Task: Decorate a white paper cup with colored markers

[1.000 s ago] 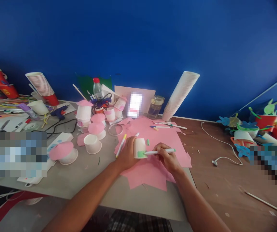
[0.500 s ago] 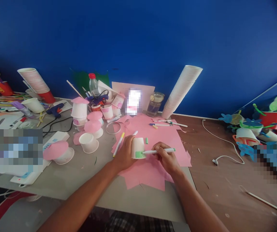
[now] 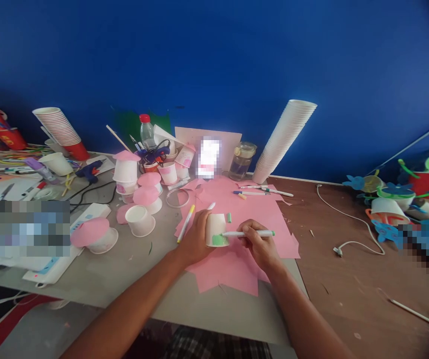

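Note:
A white paper cup (image 3: 216,224), rim down and tilted, is in my left hand (image 3: 196,238), whose fingers wrap round its left side. A green patch (image 3: 219,240) covers part of the cup's lower wall. Pinched in my right hand (image 3: 256,240) is a green marker (image 3: 246,234), its tip at the upper edge of that patch. The marker's green cap (image 3: 229,218) lies just behind the cup on sheets of pink paper (image 3: 266,214). Left of my left hand rests a yellow marker (image 3: 186,224).
Several cups with pink paper tops (image 3: 90,233) stand at left, near a white power strip (image 3: 68,249). At the back are a tall cup stack (image 3: 285,142), a lidded glass jar (image 3: 241,162) and a blurred bright screen (image 3: 209,157). A white cable (image 3: 349,214) lies at right.
The green patch on the cup has grown fuller and spread toward the right. My hands keep their holds. The whole view has shifted slightly.

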`<state>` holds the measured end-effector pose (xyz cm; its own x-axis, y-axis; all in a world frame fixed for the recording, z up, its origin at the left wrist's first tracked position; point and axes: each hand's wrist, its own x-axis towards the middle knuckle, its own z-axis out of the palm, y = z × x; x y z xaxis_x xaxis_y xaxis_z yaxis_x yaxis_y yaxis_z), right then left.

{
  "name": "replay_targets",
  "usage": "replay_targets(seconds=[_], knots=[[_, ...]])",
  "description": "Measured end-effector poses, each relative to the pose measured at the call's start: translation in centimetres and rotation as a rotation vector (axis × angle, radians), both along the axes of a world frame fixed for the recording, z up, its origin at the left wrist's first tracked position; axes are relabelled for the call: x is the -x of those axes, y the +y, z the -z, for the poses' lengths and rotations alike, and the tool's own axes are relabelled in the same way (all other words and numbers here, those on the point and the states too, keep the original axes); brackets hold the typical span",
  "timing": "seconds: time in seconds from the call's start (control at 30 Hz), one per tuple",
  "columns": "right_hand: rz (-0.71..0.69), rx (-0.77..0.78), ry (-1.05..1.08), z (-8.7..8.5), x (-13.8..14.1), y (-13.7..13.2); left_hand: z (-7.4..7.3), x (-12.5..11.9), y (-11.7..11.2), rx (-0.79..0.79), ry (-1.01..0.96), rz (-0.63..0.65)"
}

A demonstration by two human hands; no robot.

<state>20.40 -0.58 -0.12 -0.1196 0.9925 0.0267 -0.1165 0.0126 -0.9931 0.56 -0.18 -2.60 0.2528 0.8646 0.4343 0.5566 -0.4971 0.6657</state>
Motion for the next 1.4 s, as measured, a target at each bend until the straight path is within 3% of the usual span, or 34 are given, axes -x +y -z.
replay_targets(seconds=[0.37,0.83,1.13,1.4], knots=[[-0.045,-0.094,-0.114,-0.5,0.2,-0.5,-0.2,-0.2,-0.1,-0.004,0.004,-0.002],[0.017,-0.175,-0.192,-0.9,0.5,-0.9,-0.2,-0.2,-0.1,0.000,0.014,-0.015],[-0.044,-0.246,-0.263,-1.4,0.8,-1.3,0.2,-0.1,-0.1,-0.022,0.015,-0.008],[-0.038,-0.407,-0.374,-1.6,0.8,-1.5,0.1,-0.1,0.0,0.033,0.035,-0.015]])
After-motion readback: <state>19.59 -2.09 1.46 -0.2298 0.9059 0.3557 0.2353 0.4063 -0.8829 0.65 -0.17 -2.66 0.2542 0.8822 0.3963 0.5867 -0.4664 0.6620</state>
